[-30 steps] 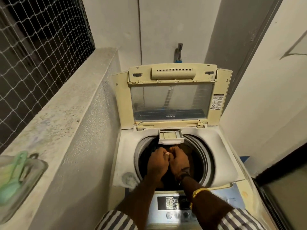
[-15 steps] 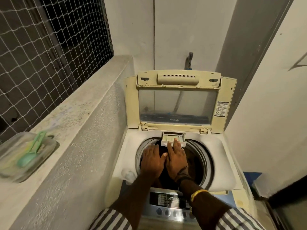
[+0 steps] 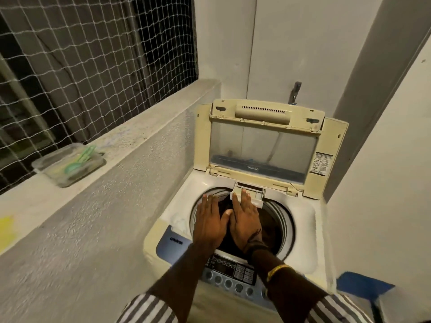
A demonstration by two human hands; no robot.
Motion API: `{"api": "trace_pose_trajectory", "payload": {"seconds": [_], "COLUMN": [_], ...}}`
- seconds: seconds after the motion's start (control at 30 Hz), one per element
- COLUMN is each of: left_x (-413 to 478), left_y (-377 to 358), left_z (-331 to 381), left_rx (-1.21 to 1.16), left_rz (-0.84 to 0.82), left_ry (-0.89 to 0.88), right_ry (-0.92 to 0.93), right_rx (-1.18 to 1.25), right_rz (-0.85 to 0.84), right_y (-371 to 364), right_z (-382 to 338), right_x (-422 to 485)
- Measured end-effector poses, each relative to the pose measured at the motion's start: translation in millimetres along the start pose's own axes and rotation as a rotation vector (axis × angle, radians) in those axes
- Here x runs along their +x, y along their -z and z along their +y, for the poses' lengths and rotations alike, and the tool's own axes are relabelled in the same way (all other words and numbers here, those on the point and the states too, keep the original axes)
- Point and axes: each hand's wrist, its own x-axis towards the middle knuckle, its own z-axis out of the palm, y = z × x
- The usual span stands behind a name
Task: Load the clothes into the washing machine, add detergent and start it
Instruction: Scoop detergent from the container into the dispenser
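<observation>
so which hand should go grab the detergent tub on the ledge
Probably the left hand. The clear tub with the green scoop sits on the ledge on that side, both hands are empty, and the right hand would have to cross over.

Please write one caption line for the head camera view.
Both hands, left and right, spread flat above the open washing machine drum, lid raised.

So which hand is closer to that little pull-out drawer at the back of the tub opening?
The right. The right hand lies flat with its fingertips on the drawer; the left hand is spread beside it, further left, over the dark clothes, clear of the drawer.
</observation>
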Motion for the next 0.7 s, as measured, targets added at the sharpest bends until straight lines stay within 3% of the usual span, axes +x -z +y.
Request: {"api": "trace_pose_trajectory", "payload": {"seconds": [0.33,0.7], "left_x": [-45,-48], "left_y": [31,97], "left_z": [-7,-37], "left_rx": [-0.102,-0.288], "left_rz": [0.145,0.36], "left_ry": [0.163,0.331], "right_ry": [0.141,0.151], "right_rx": [0.108,0.443], "right_rz": [0.01,0.004], "right_y": [8,-4], "right_z": [-38,-122], "right_x": [-18,-4]}}
